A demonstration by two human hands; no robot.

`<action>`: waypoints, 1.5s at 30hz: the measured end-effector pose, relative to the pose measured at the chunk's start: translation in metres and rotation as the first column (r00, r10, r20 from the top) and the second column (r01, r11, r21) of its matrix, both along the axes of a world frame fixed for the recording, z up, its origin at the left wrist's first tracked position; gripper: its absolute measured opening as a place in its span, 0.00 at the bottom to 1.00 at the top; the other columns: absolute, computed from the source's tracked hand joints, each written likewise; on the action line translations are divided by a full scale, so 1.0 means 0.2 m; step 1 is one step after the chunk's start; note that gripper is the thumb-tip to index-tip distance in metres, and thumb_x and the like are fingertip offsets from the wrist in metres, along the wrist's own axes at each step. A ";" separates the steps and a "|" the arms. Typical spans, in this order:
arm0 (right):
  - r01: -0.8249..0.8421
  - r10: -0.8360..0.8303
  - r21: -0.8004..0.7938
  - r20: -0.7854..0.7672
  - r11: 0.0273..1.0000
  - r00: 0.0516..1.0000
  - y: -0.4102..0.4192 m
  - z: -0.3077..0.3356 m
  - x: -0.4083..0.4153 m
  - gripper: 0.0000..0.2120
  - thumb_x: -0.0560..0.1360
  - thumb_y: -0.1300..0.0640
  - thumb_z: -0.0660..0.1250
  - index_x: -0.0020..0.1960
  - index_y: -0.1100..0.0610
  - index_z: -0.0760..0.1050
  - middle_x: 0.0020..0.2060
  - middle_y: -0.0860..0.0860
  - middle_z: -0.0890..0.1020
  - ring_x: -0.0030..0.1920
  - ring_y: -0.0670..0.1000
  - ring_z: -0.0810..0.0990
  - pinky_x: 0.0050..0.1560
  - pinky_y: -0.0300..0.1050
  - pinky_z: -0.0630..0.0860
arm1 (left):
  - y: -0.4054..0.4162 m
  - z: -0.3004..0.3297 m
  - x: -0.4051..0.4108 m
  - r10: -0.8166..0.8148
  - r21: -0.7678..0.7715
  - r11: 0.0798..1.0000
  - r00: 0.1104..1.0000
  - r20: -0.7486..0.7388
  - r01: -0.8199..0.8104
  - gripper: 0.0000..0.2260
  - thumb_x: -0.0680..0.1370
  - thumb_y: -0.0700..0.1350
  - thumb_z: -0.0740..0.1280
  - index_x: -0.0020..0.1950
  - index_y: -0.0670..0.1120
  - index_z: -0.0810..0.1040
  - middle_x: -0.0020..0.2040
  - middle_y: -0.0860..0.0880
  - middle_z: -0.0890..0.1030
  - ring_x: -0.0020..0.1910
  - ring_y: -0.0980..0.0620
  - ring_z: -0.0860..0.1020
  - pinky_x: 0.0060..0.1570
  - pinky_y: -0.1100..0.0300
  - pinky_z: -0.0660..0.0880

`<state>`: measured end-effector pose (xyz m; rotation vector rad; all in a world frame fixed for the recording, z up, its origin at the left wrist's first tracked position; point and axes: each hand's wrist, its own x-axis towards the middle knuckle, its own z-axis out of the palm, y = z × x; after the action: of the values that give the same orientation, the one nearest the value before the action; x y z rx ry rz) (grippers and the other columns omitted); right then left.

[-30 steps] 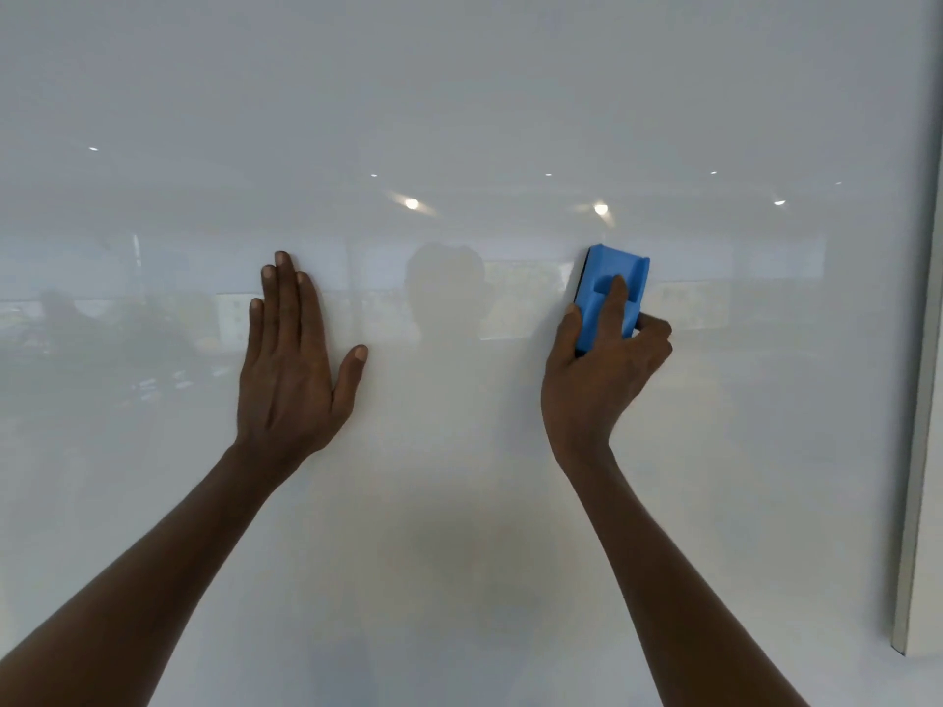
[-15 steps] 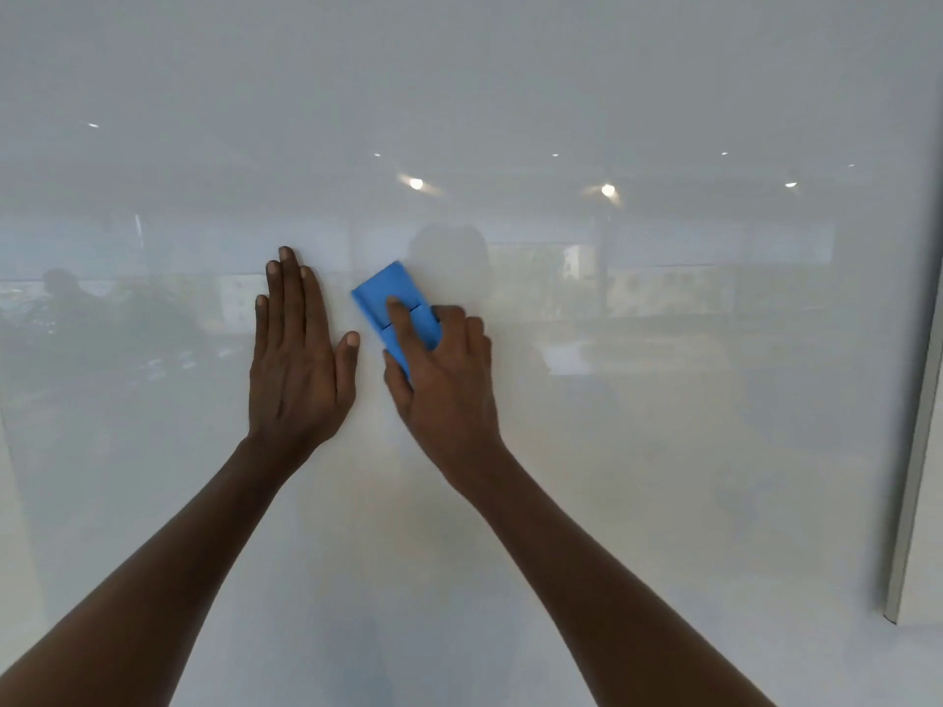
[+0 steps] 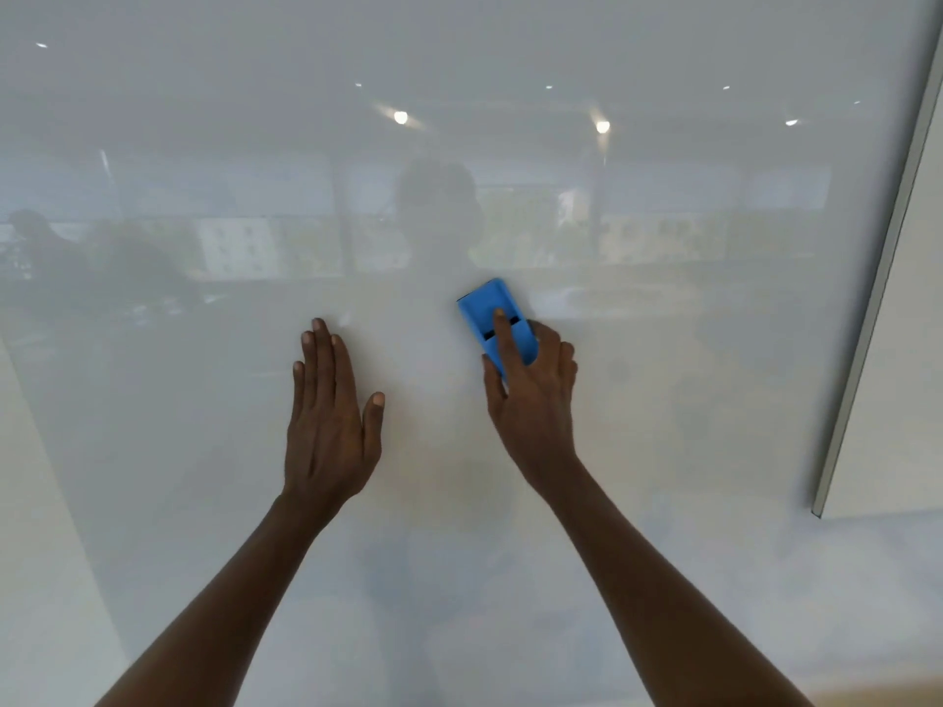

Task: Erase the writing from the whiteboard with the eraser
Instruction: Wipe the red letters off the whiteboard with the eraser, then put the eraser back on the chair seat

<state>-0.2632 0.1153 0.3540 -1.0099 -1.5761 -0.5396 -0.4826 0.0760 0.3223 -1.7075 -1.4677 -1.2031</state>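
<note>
Fingers together, the left hand (image 3: 331,421) lies flat and open against the glossy whiteboard (image 3: 663,451) (thumb splayed rightward). Beside it, the right hand (image 3: 533,395) grips the blue eraser (image 3: 492,318), index finger extended along its back, pressing it to the board.

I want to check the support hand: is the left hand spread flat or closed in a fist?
Spread flat. The left hand lies open on the whiteboard, its fingers straight, thumb out.
</note>
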 end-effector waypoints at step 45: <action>0.044 -0.135 -0.800 -0.047 0.599 0.990 -0.29 -1.55 1.96 0.30 0.77 0.50 0.67 0.73 0.63 0.63 0.61 0.59 0.75 0.60 0.59 0.71 0.59 0.55 0.71 | -0.36 -1.49 1.92 0.022 -0.719 0.687 0.986 0.168 0.107 0.33 0.86 0.51 0.57 0.83 0.32 0.48 0.84 0.35 0.44 0.84 0.37 0.44 0.83 0.43 0.48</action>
<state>0.1287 0.0563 0.0450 -1.7705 -1.6941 0.2278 -0.0981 0.0050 0.0248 -2.1838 -2.2293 -0.8218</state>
